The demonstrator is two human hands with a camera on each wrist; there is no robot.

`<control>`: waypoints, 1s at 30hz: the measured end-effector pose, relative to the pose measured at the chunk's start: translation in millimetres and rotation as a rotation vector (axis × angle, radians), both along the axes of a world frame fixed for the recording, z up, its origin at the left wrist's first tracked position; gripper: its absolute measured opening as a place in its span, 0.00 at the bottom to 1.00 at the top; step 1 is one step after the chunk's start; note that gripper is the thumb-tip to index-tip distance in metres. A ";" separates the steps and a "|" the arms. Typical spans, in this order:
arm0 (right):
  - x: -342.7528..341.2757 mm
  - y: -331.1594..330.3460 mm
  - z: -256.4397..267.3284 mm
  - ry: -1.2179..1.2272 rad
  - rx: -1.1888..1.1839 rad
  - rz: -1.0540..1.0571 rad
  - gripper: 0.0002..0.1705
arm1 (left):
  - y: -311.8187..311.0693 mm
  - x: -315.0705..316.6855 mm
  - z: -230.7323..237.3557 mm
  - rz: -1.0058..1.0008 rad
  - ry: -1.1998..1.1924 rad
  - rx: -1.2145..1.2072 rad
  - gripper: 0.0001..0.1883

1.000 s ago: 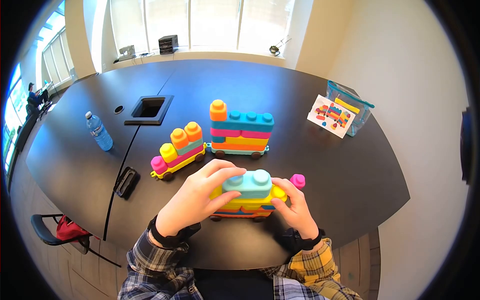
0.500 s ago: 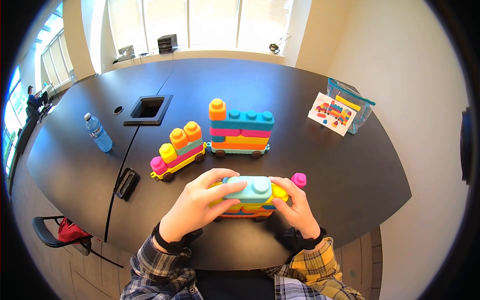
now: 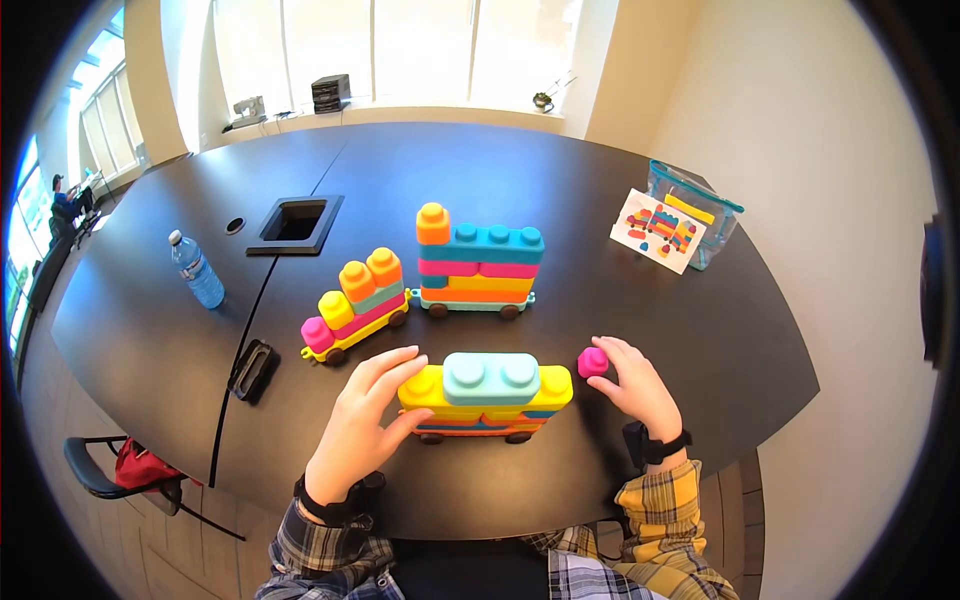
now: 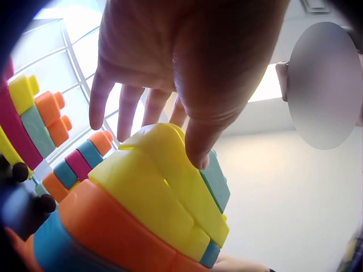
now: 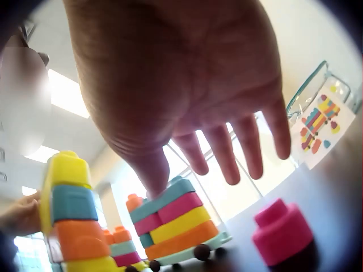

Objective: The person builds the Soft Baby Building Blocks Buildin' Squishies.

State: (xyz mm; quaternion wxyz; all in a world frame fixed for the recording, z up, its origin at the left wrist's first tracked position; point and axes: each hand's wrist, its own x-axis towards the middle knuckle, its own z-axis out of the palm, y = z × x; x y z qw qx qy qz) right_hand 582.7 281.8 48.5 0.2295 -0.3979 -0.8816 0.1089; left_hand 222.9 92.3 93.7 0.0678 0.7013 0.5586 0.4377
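Observation:
In front of the person stands a toy train wagon (image 3: 485, 422) of stacked yellow, orange and blue building bricks, with a pale turquoise two-stud brick (image 3: 490, 380) on top. The left hand (image 3: 362, 425) is at its left end: the thumb overlaps the yellow front face, and the other fingers reach behind, fairly straight. To the right, the right hand (image 3: 642, 392) reaches around a small pink one-stud brick (image 3: 592, 362). The right wrist view shows its fingers spread and apart from the pink brick (image 5: 282, 232), which stands on the table.
Two coupled toy wagons (image 3: 480, 268) (image 3: 358, 318) stand farther back. A water bottle (image 3: 197, 270) and a black eyeglass-shaped tray (image 3: 254, 371) are on the left. A picture card (image 3: 655, 232) leans on a clear zip bag (image 3: 712, 235) at the back right. The table (image 3: 300, 430) has a recessed opening (image 3: 297, 224).
Both hands have come off the pale turquoise brick, now seated on the wagon. The left hand has drawn back leftward to the wagon's end; the right hand has moved right to the pink brick.

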 end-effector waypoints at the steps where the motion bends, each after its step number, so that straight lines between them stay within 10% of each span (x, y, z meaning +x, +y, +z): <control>1: 3.8 5.3 -7.4 -0.126 0.031 0.005 0.35 | -1.2 -0.8 -1.6 0.012 0.019 0.007 0.31; 9: -10.5 9.8 10.0 0.017 -0.068 0.042 0.28 | 3.0 -4.5 -8.1 -0.025 -0.091 0.036 0.26; 16: -37.2 -32.5 74.0 0.694 -0.240 0.308 0.29 | 1.1 -1.1 -6.0 -0.003 -0.094 0.036 0.26; 30: -63.0 -52.6 83.8 0.392 -0.150 0.401 0.32 | -0.2 -1.2 -7.9 0.004 -0.104 0.012 0.26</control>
